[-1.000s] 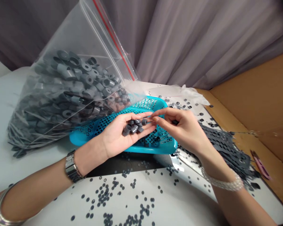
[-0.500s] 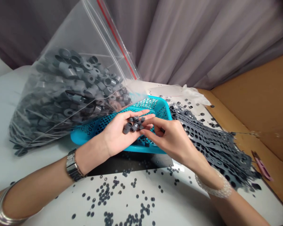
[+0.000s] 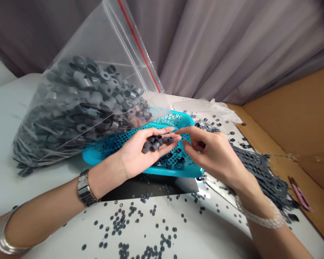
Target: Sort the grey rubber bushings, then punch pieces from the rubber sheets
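Small grey hollow cylinders point(image 3: 156, 145); loose cluster; mixed tilts; on upturned left hand point(image 3: 135, 153)

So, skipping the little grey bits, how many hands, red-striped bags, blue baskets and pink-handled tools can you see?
Hands: 2 (left hand, right hand)
Red-striped bag: 1
Blue basket: 1
Pink-handled tool: 1
Total: 5

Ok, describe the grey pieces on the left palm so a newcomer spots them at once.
Find the big clear bag of grey tubes, then the turquoise basket at its lower right. Over the basket, the left hand lies palm up, bearing a small heap of short grey pieces. Unlike the tubes inside the bag, these lie uncovered in the open hand.
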`<action>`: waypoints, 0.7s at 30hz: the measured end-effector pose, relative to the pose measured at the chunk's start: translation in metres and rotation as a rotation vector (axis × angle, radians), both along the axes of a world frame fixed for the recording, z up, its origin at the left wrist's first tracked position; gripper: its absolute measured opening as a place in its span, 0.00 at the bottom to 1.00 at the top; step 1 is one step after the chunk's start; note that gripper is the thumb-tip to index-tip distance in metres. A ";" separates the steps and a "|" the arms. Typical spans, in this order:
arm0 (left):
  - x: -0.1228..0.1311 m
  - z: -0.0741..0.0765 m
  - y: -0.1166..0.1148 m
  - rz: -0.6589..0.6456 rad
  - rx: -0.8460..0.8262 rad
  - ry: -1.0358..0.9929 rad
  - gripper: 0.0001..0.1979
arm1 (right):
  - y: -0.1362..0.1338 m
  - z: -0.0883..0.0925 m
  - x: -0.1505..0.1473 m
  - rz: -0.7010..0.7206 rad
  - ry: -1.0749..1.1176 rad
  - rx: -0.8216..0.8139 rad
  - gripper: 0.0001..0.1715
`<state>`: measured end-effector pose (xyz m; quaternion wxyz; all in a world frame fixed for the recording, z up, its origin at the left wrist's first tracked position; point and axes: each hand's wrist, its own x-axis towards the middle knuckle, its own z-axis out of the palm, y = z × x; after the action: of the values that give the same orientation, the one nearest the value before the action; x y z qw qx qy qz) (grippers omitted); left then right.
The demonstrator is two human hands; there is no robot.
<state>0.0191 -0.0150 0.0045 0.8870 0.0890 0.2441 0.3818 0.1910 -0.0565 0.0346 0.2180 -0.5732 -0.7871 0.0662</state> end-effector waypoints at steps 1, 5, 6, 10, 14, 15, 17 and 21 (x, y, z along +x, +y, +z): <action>0.000 0.000 0.000 0.000 -0.003 -0.002 0.20 | 0.000 0.002 0.001 -0.002 0.020 -0.002 0.17; -0.001 0.001 0.001 -0.019 0.008 0.014 0.22 | 0.001 0.004 0.001 0.014 0.066 -0.008 0.11; -0.001 0.001 0.001 -0.023 0.019 0.021 0.21 | 0.001 0.003 0.000 0.024 0.067 -0.012 0.10; -0.002 0.000 0.002 -0.061 0.084 0.036 0.19 | 0.000 0.002 -0.003 0.067 0.065 -0.037 0.12; -0.002 -0.001 0.001 -0.057 0.092 0.039 0.15 | 0.000 -0.002 -0.006 0.069 0.086 -0.063 0.14; -0.002 -0.001 0.001 -0.048 0.082 0.050 0.16 | 0.000 -0.003 -0.006 0.066 0.104 -0.069 0.13; -0.001 0.000 0.001 -0.030 0.065 0.069 0.17 | 0.002 -0.005 -0.005 0.054 0.170 -0.085 0.10; 0.000 0.002 0.001 -0.020 0.033 0.047 0.20 | 0.009 -0.007 0.002 -0.003 0.618 -0.246 0.07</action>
<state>0.0189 -0.0138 0.0061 0.8832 0.1150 0.2578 0.3746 0.1928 -0.0473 0.0274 0.3759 -0.5493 -0.6690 0.3309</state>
